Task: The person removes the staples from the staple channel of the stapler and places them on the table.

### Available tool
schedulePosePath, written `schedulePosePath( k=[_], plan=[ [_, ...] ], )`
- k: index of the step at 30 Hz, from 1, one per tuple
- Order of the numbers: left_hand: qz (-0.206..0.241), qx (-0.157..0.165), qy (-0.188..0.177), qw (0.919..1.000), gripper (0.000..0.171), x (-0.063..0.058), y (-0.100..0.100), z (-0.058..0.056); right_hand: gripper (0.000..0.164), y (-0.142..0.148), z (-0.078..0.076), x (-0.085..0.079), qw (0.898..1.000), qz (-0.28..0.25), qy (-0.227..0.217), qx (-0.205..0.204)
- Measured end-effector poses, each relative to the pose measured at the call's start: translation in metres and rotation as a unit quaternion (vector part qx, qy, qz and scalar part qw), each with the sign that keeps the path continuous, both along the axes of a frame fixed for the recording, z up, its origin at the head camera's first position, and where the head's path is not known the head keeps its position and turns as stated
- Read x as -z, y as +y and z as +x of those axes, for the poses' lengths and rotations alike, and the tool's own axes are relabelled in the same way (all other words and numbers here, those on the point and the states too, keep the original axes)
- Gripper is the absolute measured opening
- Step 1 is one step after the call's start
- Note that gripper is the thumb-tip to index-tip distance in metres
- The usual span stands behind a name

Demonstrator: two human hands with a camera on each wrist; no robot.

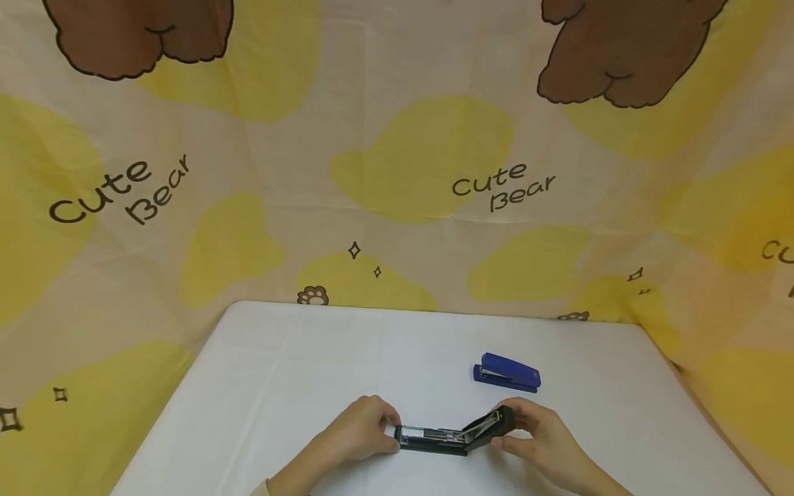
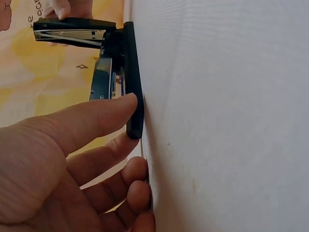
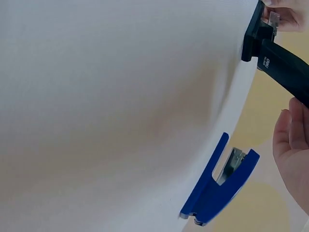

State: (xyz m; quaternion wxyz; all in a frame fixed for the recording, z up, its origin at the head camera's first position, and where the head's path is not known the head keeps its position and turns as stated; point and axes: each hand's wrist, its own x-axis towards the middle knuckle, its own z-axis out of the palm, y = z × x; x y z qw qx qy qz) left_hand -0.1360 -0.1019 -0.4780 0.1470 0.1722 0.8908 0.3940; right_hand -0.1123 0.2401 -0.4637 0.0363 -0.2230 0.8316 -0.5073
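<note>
- A black stapler [image 1: 434, 446] is held folded open on the table [image 1: 279, 372], well apart from the far edge, its length set roughly along that edge.
- The base end toward the table's left edge is pinched between the thumb and fingers of the left hand [image 1: 362, 430].
- The raised cover [image 3: 282, 67], tilted up toward the table's right edge, is gripped by the thumb and fingers of the right hand [image 1: 548, 441].
- The two hands are kept apart, with the stapler stretched between them.
- A blue stapler [image 1: 507, 373] is set near the black one, closer to the far edge, its mouth pointed toward the left edge.
- Beyond the far edge, a cloth [image 1: 397, 158] is printed with brown bears, yellow patches and "Cute Bear".
</note>
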Motion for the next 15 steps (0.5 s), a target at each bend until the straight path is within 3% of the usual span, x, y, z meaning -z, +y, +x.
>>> schedulePosePath(
  k=[9,15],
  plan=[
    [0.004,-0.001,-0.003,1.0000,0.026,0.000,0.000,0.001,0.042,0.009,-0.002,0.000,1.000,0.012,0.002,0.010],
    [0.005,0.003,0.000,1.0000,0.027,-0.001,-0.001,0.001,0.040,0.015,-0.003,0.000,0.998,0.045,-0.043,0.028]
  ],
)
